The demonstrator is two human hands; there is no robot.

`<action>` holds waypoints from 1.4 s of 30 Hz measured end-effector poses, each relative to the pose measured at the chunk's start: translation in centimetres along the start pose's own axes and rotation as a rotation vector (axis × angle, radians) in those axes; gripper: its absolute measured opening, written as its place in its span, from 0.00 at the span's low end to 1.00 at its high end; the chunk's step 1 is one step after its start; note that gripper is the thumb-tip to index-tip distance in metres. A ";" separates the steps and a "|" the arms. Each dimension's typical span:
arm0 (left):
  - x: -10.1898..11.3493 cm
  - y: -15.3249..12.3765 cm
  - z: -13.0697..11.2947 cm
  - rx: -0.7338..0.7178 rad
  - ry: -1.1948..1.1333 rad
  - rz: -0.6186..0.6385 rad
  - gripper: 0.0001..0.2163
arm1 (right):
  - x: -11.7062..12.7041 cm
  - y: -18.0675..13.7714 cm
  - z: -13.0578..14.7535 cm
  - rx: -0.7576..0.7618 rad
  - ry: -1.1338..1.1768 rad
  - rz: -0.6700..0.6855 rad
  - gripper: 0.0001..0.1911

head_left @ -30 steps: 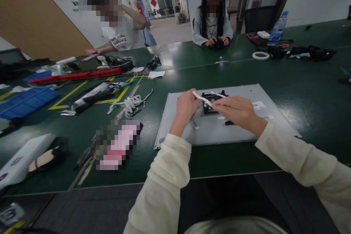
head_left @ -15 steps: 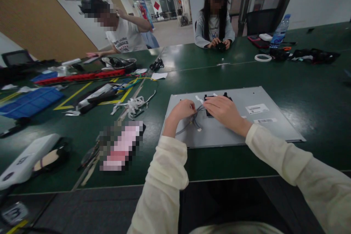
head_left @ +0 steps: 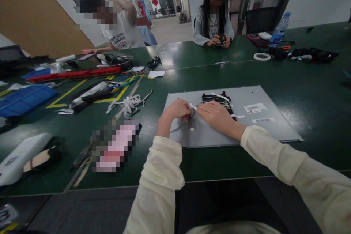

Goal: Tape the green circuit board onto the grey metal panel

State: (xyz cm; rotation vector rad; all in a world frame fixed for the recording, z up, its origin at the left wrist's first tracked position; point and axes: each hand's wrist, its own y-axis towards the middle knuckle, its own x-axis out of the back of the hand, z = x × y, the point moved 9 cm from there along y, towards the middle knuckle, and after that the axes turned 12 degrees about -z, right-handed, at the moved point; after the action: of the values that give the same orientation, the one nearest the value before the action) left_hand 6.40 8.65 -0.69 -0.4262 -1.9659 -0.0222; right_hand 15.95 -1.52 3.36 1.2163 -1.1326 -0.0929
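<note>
A grey metal panel (head_left: 263, 131) lies flat on the green table in front of me, with a black circuit board (head_left: 215, 98) near its far edge and white tape strips across it. My left hand (head_left: 174, 111) is closed in a pinch on a thin grey cable bundle (head_left: 189, 121) over the panel's left part. My right hand (head_left: 216, 115) rests beside it, fingers curled onto the same cable bundle and a white tape strip. Both hands nearly touch each other. Two white labels (head_left: 255, 108) sit on the panel to the right.
A blurred pink object (head_left: 115, 146) lies left of the panel, with white strip scraps (head_left: 127, 103) behind it. A blue tray (head_left: 23, 98), red bar (head_left: 74, 74) and cables fill the left. Two people sit across the table. A water bottle (head_left: 279, 29) and tape roll (head_left: 261, 56) stand far right.
My hands came down from holding a white strip in the air to the panel's left part, where they now pinch the grey cable. The black board is uncovered again.
</note>
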 end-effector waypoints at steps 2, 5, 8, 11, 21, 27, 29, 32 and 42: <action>-0.1 -0.2 0.1 0.046 -0.039 0.018 0.07 | -0.6 -0.1 0.5 0.035 0.006 0.024 0.11; -0.4 -0.4 0.3 0.099 -0.096 0.027 0.06 | -1.3 -0.3 1.2 0.082 0.035 0.066 0.11; -0.5 -0.4 0.7 0.144 -0.125 0.024 0.06 | -1.7 -0.4 1.2 0.070 0.064 0.095 0.11; -0.6 -0.5 0.8 0.179 -0.143 0.024 0.08 | -1.8 -0.4 1.2 0.057 0.069 0.123 0.12; 0.3 -1.0 0.1 0.162 -0.107 -0.013 0.11 | -1.6 -0.4 1.3 0.063 0.058 0.138 0.15; -0.2 -0.6 0.4 0.165 -0.154 -0.003 0.11 | -1.9 -0.4 1.7 0.097 0.053 0.168 0.13; -0.3 -0.4 0.5 0.155 -0.166 -0.005 0.12 | -2.0 -0.4 1.8 0.108 0.058 0.173 0.13; -0.4 -0.2 0.3 0.103 -0.176 -0.005 0.11 | -2.3 -0.5 1.8 0.118 0.070 0.196 0.13; -0.4 0.1 -0.3 -0.046 0.046 0.015 0.09 | -3.0 -0.6 1.9 0.114 0.142 0.273 0.12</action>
State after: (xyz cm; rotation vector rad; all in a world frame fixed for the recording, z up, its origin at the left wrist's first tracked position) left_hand 6.80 8.53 -0.91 -0.4666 -1.9198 -0.0671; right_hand 13.38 -1.24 0.80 1.1378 -1.1806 0.2643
